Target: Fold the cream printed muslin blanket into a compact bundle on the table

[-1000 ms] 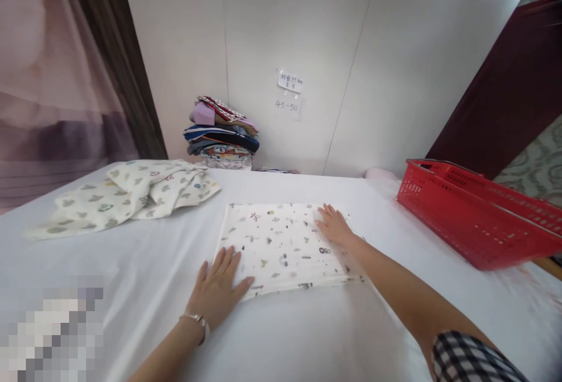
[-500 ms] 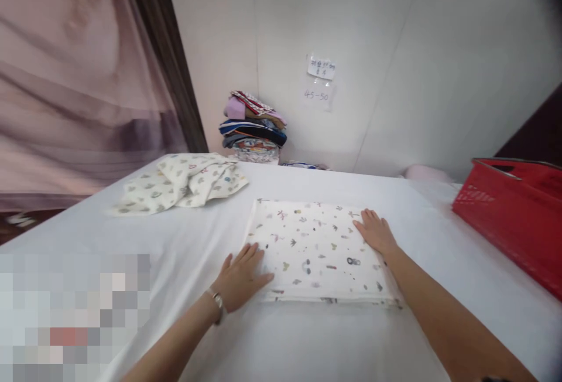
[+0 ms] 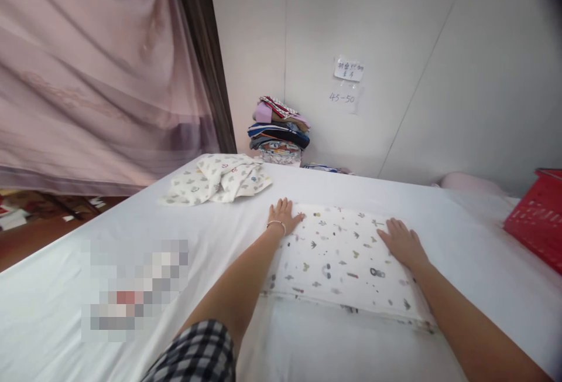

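A white cloth (image 3: 342,259) with small printed figures lies folded into a flat rectangle on the white-covered table (image 3: 211,241). My left hand (image 3: 283,216) rests open at its far left corner, fingers pointing away from me and the thumb on the fabric. Across from it, my right hand (image 3: 404,242) lies flat on the far right edge, fingers a little apart. Neither hand grips anything. A second printed cloth (image 3: 219,180) sits crumpled near the table's far left edge, apart from both hands.
A red plastic basket (image 3: 538,224) stands at the right. Behind the table, a stack of folded textiles (image 3: 281,130) leans near the wall with paper signs (image 3: 346,83). Pink curtains (image 3: 100,77) hang at the left. A blurred-out patch (image 3: 136,288) covers something on the table's left.
My left hand has slid from the folded cloth's left side up to its far left corner. My right hand stays at the right edge. The view has turned left.
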Tool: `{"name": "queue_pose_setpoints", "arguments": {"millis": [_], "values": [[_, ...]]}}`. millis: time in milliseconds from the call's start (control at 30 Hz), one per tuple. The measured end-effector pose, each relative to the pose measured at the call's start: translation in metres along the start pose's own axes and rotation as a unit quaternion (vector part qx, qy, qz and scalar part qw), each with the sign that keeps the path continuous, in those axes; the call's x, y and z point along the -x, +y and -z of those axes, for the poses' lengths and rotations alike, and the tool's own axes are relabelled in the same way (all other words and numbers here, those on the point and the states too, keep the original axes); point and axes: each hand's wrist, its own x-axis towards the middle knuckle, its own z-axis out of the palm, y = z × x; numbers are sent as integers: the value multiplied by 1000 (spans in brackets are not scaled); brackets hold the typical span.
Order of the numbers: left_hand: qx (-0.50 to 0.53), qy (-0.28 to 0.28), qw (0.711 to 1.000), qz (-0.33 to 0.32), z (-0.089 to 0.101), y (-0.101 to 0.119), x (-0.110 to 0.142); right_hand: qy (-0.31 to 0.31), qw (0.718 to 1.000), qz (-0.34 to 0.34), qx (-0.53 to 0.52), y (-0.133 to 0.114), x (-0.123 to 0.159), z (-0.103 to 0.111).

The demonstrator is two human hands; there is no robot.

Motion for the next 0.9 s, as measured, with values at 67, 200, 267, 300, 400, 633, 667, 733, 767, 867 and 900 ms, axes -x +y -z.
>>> {"name": "queue_pose_setpoints", "arguments": {"millis": [67,200,267,300,400,633,667,733,767,867,900], "values": [[-5,3,1000,0,-4,-4,-3,-14,1000,-10,2,-1,-1,2],[-16,10,1000,13,-6,-2,-5,-66,997,-35,6,-6,-4,14],[-16,14,1000,13,-6,0,-6,-76,996,-39,8,-19,-8,25],[-16,15,1000,12,-6,0,-6,-75,997,-32,8,-29,-11,31],[-16,17,1000,11,-6,0,-6,-75,996,38,-8,-70,-22,43],[-20,26,999,9,-9,-4,-9,-134,972,175,-84,-128,-36,31],[-21,27,999,9,-9,-4,-10,-139,970,175,-90,-128,-37,29],[-19,27,999,9,-9,-4,-11,-142,970,173,-99,-126,-38,29],[-18,26,999,9,-9,-4,-11,-148,968,172,-103,-126,-39,30],[-16,25,1000,8,-7,-3,-10,-171,964,168,-112,-122,-41,36],[-15,24,1000,9,-7,-3,-9,-170,965,163,-112,-118,-41,38]]}}
